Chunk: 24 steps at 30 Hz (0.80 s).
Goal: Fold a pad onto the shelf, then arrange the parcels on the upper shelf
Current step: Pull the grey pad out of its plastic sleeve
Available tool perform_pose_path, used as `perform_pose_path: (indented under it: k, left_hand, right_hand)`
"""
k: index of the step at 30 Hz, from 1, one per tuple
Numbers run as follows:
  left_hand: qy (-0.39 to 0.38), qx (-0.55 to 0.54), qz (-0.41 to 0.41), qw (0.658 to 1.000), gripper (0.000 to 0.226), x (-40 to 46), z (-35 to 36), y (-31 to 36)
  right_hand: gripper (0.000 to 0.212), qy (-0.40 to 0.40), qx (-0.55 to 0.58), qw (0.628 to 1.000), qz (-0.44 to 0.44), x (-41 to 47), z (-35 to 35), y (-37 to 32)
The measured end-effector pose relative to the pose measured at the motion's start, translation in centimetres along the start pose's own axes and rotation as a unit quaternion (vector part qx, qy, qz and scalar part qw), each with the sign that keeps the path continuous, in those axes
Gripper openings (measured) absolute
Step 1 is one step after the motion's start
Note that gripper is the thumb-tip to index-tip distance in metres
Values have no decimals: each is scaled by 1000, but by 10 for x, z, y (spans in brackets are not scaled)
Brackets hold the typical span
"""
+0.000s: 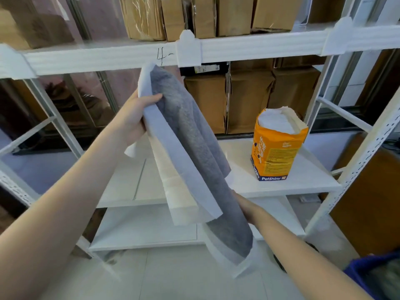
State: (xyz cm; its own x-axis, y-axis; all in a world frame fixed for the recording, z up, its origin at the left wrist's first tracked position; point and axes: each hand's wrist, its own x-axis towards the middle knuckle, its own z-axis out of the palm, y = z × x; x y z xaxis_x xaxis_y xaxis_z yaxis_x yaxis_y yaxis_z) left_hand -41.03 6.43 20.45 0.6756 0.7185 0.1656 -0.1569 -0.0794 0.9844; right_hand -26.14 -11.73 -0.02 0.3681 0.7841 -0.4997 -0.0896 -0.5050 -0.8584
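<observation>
A grey pad with white borders [194, 148] hangs slanted in front of the white rack, partly folded lengthwise. My left hand [136, 113] grips its upper end, thumb on the white border. My right hand [246, 207] holds the lower part from behind and is mostly hidden by the pad. Below the pad lies the white middle shelf [281, 182]. Brown cardboard parcels [207, 16] stand in a row on the upper shelf [259, 46].
An open orange PetShiny bag [277, 146] with white pads inside stands on the middle shelf's right side. More brown boxes [249, 100] are behind that shelf. A lower white shelf [147, 228] sits beneath. A blue bin [376, 276] is at bottom right. Rack uprights flank both sides.
</observation>
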Motion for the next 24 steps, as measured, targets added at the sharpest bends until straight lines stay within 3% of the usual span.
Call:
perform_pose_path:
  k: [1,5,9,11,13,16,17,20,24]
  left_hand:
    - [-1,-9,-6,1000,43,-1,-2,-2]
    - [7,-17,-24,1000,44,-1,-10,-9]
    - [34,-15,-34,999,50,1,-27,-12]
    - [52,-8,-36,998,48,1,-34,-13]
    - [71,-2,-41,997,45,0,-38,-14]
    - [68,-4,-46,997,36,-1,-38,-14]
    - [59,-7,-45,997,29,-1,-36,-13]
    - [46,2,-54,998,28,-1,-25,-13]
    - [40,23,-65,997,36,2,-17,-17]
  right_hand:
    - [36,6,16,1000,2,4,3,1]
    - [28,-24,67,997,-25,15,10,0]
    - [17,32,117,991,-58,15,-2,-19]
    - [38,54,157,983,-79,23,-14,-24]
    - [55,54,174,983,-32,21,-24,-32]
    - [12,1,128,990,57,12,-18,-28]
    - [9,-40,94,991,84,8,-12,-25]
    - [15,-100,-20,990,98,-4,15,-12]
    - [40,-24,10,998,55,-8,45,-17]
